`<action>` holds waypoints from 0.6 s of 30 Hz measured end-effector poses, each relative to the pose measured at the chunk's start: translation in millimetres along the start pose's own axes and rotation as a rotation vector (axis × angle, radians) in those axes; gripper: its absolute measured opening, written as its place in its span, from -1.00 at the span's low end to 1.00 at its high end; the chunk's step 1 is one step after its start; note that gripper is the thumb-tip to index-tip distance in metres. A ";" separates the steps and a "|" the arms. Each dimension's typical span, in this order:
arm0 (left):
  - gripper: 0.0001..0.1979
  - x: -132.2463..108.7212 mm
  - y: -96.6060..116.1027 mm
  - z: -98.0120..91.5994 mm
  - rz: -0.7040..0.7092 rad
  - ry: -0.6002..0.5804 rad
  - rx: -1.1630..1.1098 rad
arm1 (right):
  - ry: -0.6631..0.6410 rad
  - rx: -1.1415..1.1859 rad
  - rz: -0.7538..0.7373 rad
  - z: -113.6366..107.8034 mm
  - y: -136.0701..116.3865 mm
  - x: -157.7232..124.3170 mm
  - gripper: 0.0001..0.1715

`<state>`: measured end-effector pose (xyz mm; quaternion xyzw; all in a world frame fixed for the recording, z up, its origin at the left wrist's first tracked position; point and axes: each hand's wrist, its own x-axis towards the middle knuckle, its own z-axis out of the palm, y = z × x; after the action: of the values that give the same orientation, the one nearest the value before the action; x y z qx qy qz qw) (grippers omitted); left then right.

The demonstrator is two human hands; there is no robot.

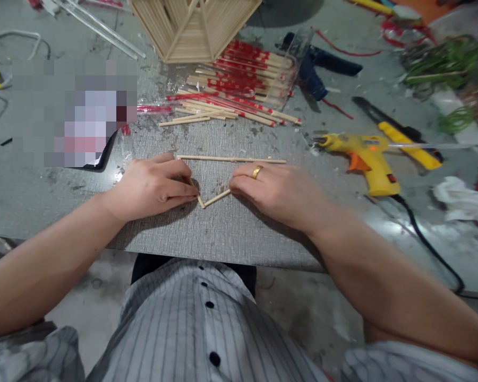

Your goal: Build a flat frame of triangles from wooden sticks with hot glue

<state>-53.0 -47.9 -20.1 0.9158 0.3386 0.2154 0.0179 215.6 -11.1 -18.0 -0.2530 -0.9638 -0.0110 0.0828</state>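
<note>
The head-worn camera looks forward and down, close above left hand (151,185), right hand (279,192) and table (63,196).

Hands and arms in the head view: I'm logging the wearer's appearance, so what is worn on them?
The left forearm and right forearm are bare. The left hand wears nothing visible; the right hand has a gold ring on one finger. Sleeves of a grey-and-white pinstriped shirt with dark buttons end near the elbows.

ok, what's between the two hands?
Head view: a V of two sticks, left hand and right hand each holding one; beyond, bare tabletop, then long stick.
</note>
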 end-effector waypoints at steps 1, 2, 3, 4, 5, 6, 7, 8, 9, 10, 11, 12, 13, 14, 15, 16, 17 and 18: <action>-0.73 0.1 0.0 -0.2 -0.002 -0.008 -0.003 | 0.001 0.018 0.001 0.5 0.1 0.5 -0.62; -0.73 0.1 -0.1 -0.3 -0.005 -0.015 -0.005 | 0.003 0.039 0.000 1.0 0.2 1.0 -0.62; -0.72 -0.1 -0.3 -0.4 -0.009 -0.021 -0.007 | 0.003 0.059 -0.002 1.6 0.4 1.5 -0.62; -0.72 -0.3 -0.5 -0.5 -0.011 -0.025 -0.008 | 0.002 0.072 -0.004 2.1 0.5 2.0 -0.62; -0.72 -0.5 -0.7 -0.4 -0.012 -0.028 -0.007 | 0.001 0.078 -0.010 2.7 0.7 2.6 -0.61; -0.71 -0.8 -0.9 -0.1 -0.009 -0.030 -0.005 | 0.001 0.079 -0.019 3.2 0.9 3.1 -0.61; -0.71 -1.1 -1.1 0.2 -0.004 -0.027 -0.003 | 0.003 0.077 -0.026 3.7 1.0 3.7 -0.60; -0.70 -1.3 -1.3 0.6 0.002 -0.017 0.000 | 0.010 0.077 -0.031 4.1 1.0 4.3 -0.60; -0.70 -1.5 -1.4 1.0 0.009 -0.003 0.002 | 0.019 0.084 -0.035 4.5 0.9 4.7 -0.59; -0.70 -1.6 -1.4 1.4 0.015 0.014 0.003 | 0.025 0.096 -0.039 4.6 0.7 4.9 -0.59; -0.70 -1.6 -1.4 1.6 0.021 0.026 0.005 | 0.029 0.110 -0.038 4.5 0.5 4.8 -0.59; -0.71 -1.6 -1.4 1.7 0.025 0.032 0.007 | 0.031 0.120 -0.034 4.2 0.5 4.3 -0.59; -0.72 -1.5 -1.4 1.6 0.027 0.031 0.011 | 0.033 0.120 -0.026 3.6 0.5 3.2 -0.59; -0.72 -1.5 -1.4 1.4 0.029 0.026 0.015 | 0.039 0.106 -0.015 2.7 0.8 1.7 -0.60; -0.73 -1.5 -1.4 1.2 0.032 0.020 0.019 | 0.048 0.082 -0.004 1.6 1.3 -0.4 -0.62; -0.74 -1.5 -1.5 0.9 0.039 0.018 0.022 | 0.063 0.054 0.005 0.3 1.9 -2.7 -0.64; -0.74 -1.6 -1.6 0.6 0.046 0.022 0.026 | 0.081 0.026 0.011 -1.0 2.5 -5.2 -0.67; -0.75 -1.6 -1.6 0.3 0.051 0.028 0.029 | 0.098 0.002 0.017 -2.2 2.9 -7.6 -0.70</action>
<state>-55.0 -47.6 -21.3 0.9211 0.3186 0.2237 -0.0054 223.9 -12.4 -17.1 -0.2603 -0.9565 -0.0218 0.1301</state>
